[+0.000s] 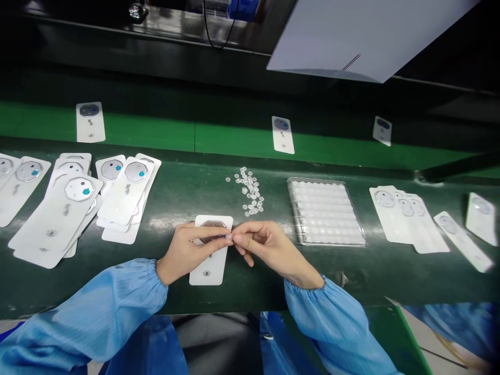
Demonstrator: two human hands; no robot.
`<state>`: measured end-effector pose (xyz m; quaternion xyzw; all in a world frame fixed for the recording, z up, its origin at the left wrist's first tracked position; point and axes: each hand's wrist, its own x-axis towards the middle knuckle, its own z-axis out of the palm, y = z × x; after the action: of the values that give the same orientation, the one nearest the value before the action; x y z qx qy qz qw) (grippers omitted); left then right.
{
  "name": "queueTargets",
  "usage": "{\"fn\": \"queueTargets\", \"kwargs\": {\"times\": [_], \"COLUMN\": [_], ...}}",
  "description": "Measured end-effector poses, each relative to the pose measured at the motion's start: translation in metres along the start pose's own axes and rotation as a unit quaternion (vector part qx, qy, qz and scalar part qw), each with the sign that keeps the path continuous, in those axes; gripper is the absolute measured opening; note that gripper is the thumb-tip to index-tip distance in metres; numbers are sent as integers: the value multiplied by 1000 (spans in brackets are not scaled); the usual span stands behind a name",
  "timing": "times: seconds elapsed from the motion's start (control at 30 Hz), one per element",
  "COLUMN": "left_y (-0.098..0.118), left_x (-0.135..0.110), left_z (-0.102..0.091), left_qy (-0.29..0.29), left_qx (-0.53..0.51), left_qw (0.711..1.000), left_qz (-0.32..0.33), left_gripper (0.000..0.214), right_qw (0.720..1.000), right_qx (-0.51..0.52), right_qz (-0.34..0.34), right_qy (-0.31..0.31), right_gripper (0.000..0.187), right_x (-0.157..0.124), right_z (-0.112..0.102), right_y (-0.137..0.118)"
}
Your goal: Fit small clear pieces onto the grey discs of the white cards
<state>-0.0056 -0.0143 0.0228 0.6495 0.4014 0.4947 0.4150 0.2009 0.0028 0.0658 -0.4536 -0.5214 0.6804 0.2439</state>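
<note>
One white card (209, 266) lain on the dark green bench (183, 195), left hand (186, 253) rested on it, right hand (267, 247) met fingertip to fingertip, both pinched shut on something too small to tell, one clear tray (326, 211), loose clear discs (250, 195) scattered behind, three cards (283, 134) spaced along the green belt (156, 133).

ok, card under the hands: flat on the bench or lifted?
Looks flat. The card lies face up on the green bench, its lower end bare; the left hand rests on its upper part.
</note>
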Motion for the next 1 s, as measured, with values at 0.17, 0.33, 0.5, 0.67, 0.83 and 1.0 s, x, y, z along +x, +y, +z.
{"fn": "queueTargets", "kwargs": {"times": [0.17, 0.33, 0.5, 0.67, 0.83, 1.0], "left_y": [4, 7, 11, 14, 14, 13], "left_x": [0, -3, -5, -6, -5, -6], "left_z": [1, 0, 2, 4, 4, 4], "left_qy": [1, 12, 8, 14, 13, 14], "left_qx": [-22, -7, -62, -128, -144, -180], "left_qw": [998, 993, 986, 973, 969, 959], "left_qz": [-66, -116, -156, -189, -199, -218], "left_gripper": [15, 37, 63, 89, 97, 102], "right_qw": [999, 988, 971, 967, 963, 961], "right_qx": [4, -61, -132, -155, -168, -176], "right_qz": [-12, -60, -104, -109, -113, -108], "right_qy": [35, 128, 172, 172, 180, 182], "right_gripper": [45, 43, 35, 31, 32, 33], "right_x": [0, -1, 0, 2, 4, 6], "right_z": [7, 19, 29, 29, 29, 30], "right_y": [1, 5, 11, 14, 15, 13]}}
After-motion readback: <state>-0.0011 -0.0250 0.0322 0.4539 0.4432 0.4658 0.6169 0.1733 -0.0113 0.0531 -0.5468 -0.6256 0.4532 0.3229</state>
